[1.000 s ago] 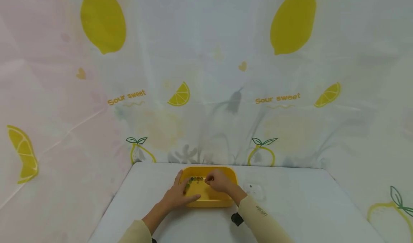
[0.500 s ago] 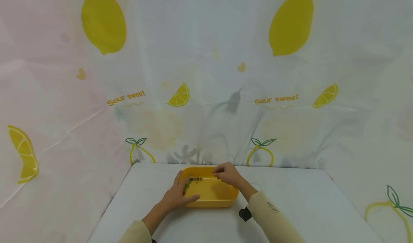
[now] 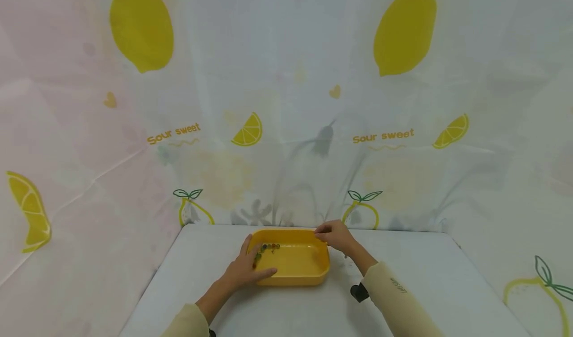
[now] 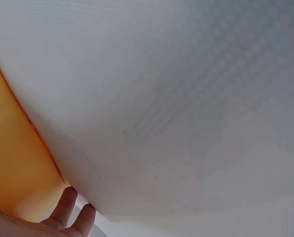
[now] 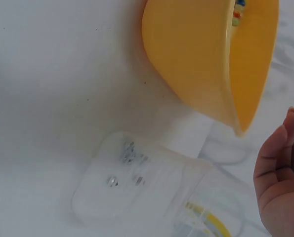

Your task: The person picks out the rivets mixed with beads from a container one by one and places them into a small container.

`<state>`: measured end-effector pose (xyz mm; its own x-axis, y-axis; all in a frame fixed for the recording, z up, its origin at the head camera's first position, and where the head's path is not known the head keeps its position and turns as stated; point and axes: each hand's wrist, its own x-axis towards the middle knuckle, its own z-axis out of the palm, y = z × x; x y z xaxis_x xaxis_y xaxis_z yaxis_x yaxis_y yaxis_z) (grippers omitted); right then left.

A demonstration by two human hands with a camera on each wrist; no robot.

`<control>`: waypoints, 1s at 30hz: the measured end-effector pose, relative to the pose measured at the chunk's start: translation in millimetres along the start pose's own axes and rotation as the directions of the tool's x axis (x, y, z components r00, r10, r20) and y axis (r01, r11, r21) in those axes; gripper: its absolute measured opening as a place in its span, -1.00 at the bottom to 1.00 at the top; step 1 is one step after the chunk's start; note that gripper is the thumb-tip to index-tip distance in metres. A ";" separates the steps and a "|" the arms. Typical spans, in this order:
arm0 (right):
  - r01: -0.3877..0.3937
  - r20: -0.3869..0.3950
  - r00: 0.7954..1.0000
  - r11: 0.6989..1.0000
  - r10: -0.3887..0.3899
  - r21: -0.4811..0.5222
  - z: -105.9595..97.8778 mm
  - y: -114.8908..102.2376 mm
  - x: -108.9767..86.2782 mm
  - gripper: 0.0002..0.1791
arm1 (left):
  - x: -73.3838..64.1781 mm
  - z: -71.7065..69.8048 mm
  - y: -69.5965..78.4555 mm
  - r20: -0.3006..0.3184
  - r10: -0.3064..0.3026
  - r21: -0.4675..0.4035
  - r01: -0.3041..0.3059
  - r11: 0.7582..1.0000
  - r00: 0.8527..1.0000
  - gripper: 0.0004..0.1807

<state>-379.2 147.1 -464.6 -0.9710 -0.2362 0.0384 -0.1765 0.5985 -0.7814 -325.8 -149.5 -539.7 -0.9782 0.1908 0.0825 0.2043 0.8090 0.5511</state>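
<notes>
A yellow plastic tray [image 3: 295, 280] sits on the white table. Along its back and left side inside runs a row of small coloured marbles [image 3: 270, 247]. My left hand [image 3: 245, 267] rests spread at the tray's left end, thumb stretched along the front rim. In the left wrist view, two fingertips [image 4: 70, 197] show beside the tray's outer wall. My right hand [image 3: 337, 235] is over the tray's back right corner, fingers loosely curled with tips close together. Nothing shows between those fingertips [image 5: 289, 116] in the right wrist view.
Just right of the tray stands a clear plastic container [image 5: 90, 197] with several small shiny pieces [image 5: 129, 153] in it; my right hand and forearm mostly cover it in the head view. A lemon-print curtain [image 3: 286, 168] hangs behind the table [image 3: 416, 277].
My right hand has moved right, from inside the tray near the end of the marble row to its back right corner. The left hand and the tray have stayed in place.
</notes>
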 end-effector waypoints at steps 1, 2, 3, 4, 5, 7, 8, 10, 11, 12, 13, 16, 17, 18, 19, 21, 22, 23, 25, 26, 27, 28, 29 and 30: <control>-0.015 -0.005 1.000 1.000 0.015 0.008 -2.7 1.6 -1.6 -0.84 | -0.1 0.4 -0.1 0.004 -0.001 -0.002 0.001 1.000 1.000 0.07; -0.029 -0.011 1.000 0.999 0.029 0.013 -5.6 3.8 -3.0 -0.83 | -0.2 0.7 0.0 0.007 -0.001 -0.006 0.001 1.000 1.000 0.07; -0.036 -0.020 0.999 0.999 0.036 0.010 -8.4 5.5 -4.6 -0.82 | -0.2 0.7 0.1 0.008 0.000 -0.008 0.000 1.000 1.000 0.07; -0.042 -0.027 0.999 0.999 0.042 0.014 -11.0 8.0 -5.8 -0.83 | -0.3 0.8 0.3 0.008 0.000 -0.009 0.000 1.000 1.000 0.07; -0.049 -0.032 0.998 0.999 0.049 0.014 -13.7 9.7 -7.3 -0.81 | -0.5 0.8 0.4 0.008 0.000 -0.010 0.000 1.000 1.000 0.07; -0.059 -0.048 0.997 0.998 0.060 0.013 -18.9 13.6 -9.8 -0.82 | -0.7 0.4 0.8 0.005 -0.001 -0.009 0.001 1.000 1.000 0.06; -0.057 -0.054 0.997 0.998 0.057 0.007 -21.3 15.4 -10.9 -0.82 | -0.8 0.2 0.8 0.002 -0.001 -0.007 0.001 1.000 1.000 0.06; -0.062 -0.059 0.996 0.998 0.062 0.000 -25.8 18.4 -12.9 -0.84 | -0.7 0.3 0.4 0.000 -0.005 -0.005 0.005 1.000 1.000 0.05; -0.071 -0.062 0.996 0.997 0.070 -0.009 -28.0 19.5 -13.9 -0.84 | -0.6 0.4 0.1 0.000 -0.006 -0.005 0.006 1.000 1.000 0.05; -0.077 -0.066 0.995 0.997 0.076 -0.015 -30.1 21.2 -14.4 -0.85 | -0.5 0.4 -0.3 0.000 -0.007 -0.005 0.007 1.000 1.000 0.05; -0.079 -0.067 0.995 0.997 0.077 -0.022 -32.1 22.5 -15.1 -0.84 | -0.2 0.8 -0.9 0.000 -0.006 -0.003 0.006 1.000 1.000 0.05; -0.093 -0.079 0.993 0.995 0.091 -0.030 -38.1 25.6 -17.1 -0.84 | 0.0 1.7 -2.9 -0.001 0.001 -0.003 -0.001 1.000 1.000 0.05; -0.097 -0.083 0.992 0.995 0.094 -0.031 -40.1 26.4 -18.2 -0.83 | -0.1 2.1 -3.5 -0.001 0.003 -0.002 -0.003 1.000 1.000 0.05; -0.098 -0.086 0.992 0.995 0.095 -0.029 -42.0 27.1 -19.4 -0.83 | 0.0 2.5 -4.4 0.000 0.008 -0.003 -0.008 1.000 1.000 0.05; -0.099 -0.088 0.991 0.995 0.096 -0.028 -43.7 28.1 -20.3 -0.83 | -0.1 2.7 -5.0 0.002 0.010 -0.005 -0.010 1.000 1.000 0.05; -0.103 -0.090 0.991 0.994 0.101 -0.023 -46.6 30.8 -22.2 -0.82 | -0.4 3.0 -6.0 0.005 0.012 -0.015 -0.012 1.000 1.000 0.05; -0.106 -0.091 0.991 0.994 0.103 -0.023 -47.8 32.3 -23.2 -0.81 | -0.3 3.4 -6.5 0.007 0.012 -0.018 -0.012 1.000 1.000 0.05; -0.104 -0.091 0.991 0.994 0.101 -0.029 -48.8 34.2 -24.2 -0.81 | -0.2 3.5 -6.7 0.009 0.012 -0.020 -0.011 1.000 1.000 0.05; -0.109 -0.101 0.989 0.993 0.105 -0.034 -50.1 38.4 -26.0 -0.81 | -0.1 3.6 -6.7 0.010 0.008 -0.016 -0.008 1.000 1.000 0.05; -0.112 -0.107 0.989 0.993 0.107 -0.039 -50.6 40.3 -27.1 -0.82 | 0.2 3.8 -6.6 0.008 0.007 -0.010 -0.007 1.000 1.000 0.05; -0.123 -0.113 0.987 0.992 0.118 -0.039 -51.2 41.7 -28.2 -0.83 | 0.3 3.6 -6.1 0.003 0.008 -0.007 -0.008 1.000 1.000 0.05; -0.123 -0.120 0.986 0.991 0.117 -0.044 -51.7 43.2 -29.2 -0.84 | 0.6 3.7 -5.7 -0.002 0.007 -0.006 -0.007 1.000 1.000 0.05; -0.132 -0.128 0.984 0.990 0.125 -0.049 -52.1 44.9 -30.0 -0.85 | 0.7 3.5 -5.2 -0.007 0.008 -0.006 -0.008 1.000 1.000 0.05; -0.142 -0.136 0.982 0.989 0.135 -0.046 -52.4 46.5 -30.8 -0.86 | 1.0 3.8 -4.7 -0.009 0.005 -0.005 -0.005 1.000 1.000 0.05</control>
<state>-366.0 222.2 -469.4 -0.9987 -0.0472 0.0166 -0.0437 0.6608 -0.7492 -327.5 -151.0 -545.3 -0.9774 0.1901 0.0926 0.2092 0.8054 0.5546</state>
